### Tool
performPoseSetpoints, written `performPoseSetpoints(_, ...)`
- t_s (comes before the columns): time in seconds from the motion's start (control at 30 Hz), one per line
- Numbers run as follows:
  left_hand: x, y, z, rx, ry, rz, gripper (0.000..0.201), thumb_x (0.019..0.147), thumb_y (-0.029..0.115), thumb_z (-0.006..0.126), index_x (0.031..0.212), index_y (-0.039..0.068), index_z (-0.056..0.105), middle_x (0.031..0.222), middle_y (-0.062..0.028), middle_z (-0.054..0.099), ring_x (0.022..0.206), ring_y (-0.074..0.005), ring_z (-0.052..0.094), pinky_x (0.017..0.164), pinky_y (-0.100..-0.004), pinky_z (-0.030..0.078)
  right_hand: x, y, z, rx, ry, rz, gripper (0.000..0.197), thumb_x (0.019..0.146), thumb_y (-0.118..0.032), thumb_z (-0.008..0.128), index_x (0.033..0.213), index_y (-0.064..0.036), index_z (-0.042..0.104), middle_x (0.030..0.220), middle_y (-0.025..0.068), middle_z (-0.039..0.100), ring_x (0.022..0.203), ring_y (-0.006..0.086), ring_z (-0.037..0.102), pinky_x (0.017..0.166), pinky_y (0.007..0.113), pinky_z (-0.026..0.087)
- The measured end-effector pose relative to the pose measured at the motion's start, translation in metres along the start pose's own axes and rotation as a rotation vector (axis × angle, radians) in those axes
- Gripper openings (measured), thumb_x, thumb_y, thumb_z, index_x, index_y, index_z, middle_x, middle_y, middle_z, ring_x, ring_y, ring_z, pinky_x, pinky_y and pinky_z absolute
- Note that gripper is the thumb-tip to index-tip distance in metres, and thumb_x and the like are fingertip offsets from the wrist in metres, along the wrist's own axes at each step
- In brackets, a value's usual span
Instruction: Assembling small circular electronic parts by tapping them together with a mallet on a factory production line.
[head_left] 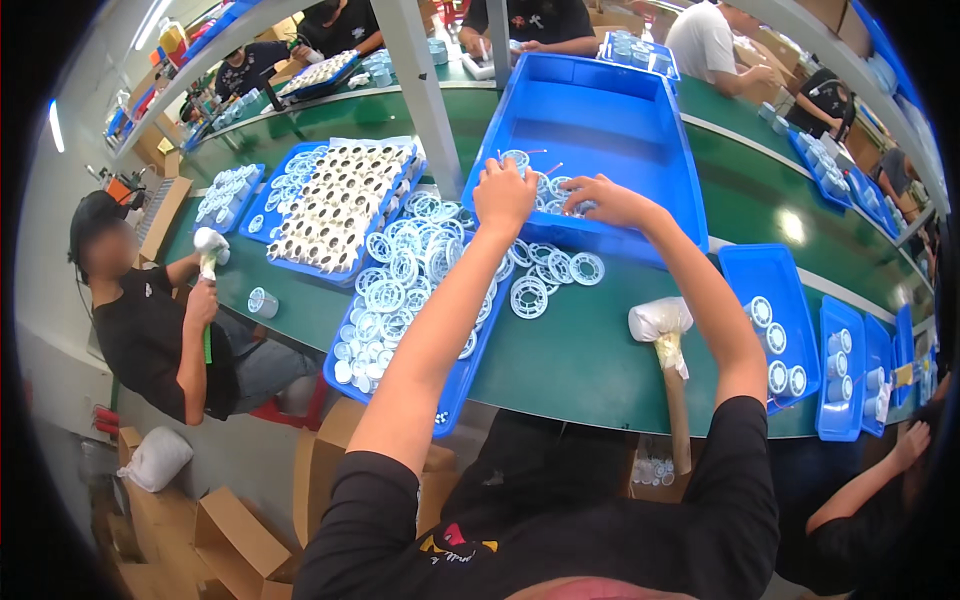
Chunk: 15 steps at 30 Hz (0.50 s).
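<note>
The right hand point(612, 200), fingers spread, and left hand point(505, 195), finger grip impossible to tell, meet pale-blue parts point(556, 187) at the blue bin's point(600, 120) near left, where hasty scooping could spill some.

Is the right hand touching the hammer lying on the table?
Apart. The head view shows the right hand at the blue bin, with green table visible between it and the hammer.

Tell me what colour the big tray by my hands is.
The big tray is bright blue; the head view shows it best.
</note>
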<state>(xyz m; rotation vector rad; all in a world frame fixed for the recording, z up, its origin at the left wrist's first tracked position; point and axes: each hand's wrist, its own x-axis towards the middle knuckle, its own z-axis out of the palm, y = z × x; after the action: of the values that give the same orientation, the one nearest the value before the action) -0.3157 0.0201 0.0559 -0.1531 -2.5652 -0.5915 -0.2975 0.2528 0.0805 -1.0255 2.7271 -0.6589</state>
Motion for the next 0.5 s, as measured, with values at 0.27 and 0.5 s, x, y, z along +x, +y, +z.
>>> performPoseSetpoints(0.27,0.007,0.002,-0.001,-0.049,-0.099,0.036,0.040,0.093,0.038,0.061,0.117,0.008,0.070,0.119,-0.0219,0.066,0.099,-0.0450,0.071,0.089,-0.0535,0.057,0.002,0.017,0.020,-0.166,0.325,0.204,0.033,0.079,-0.013,0.074,0.110,-0.0257,0.076,0.132,0.0053,0.064,0.112,0.0394,0.058,0.101,0.044,0.051)
performPoseSetpoints(0.5,0.015,-0.008,0.005,0.028,-0.212,0.140,0.051,0.087,0.041,0.069,0.127,0.010,0.067,0.137,-0.0250,0.058,0.131,-0.0442,0.055,0.104,-0.0566,0.050,0.004,0.007,0.024,-0.187,0.444,0.574,0.035,0.082,-0.016,0.069,0.114,-0.0288,0.076,0.133,0.0078,0.063,0.119,0.0407,0.058,0.101,0.049,0.055)
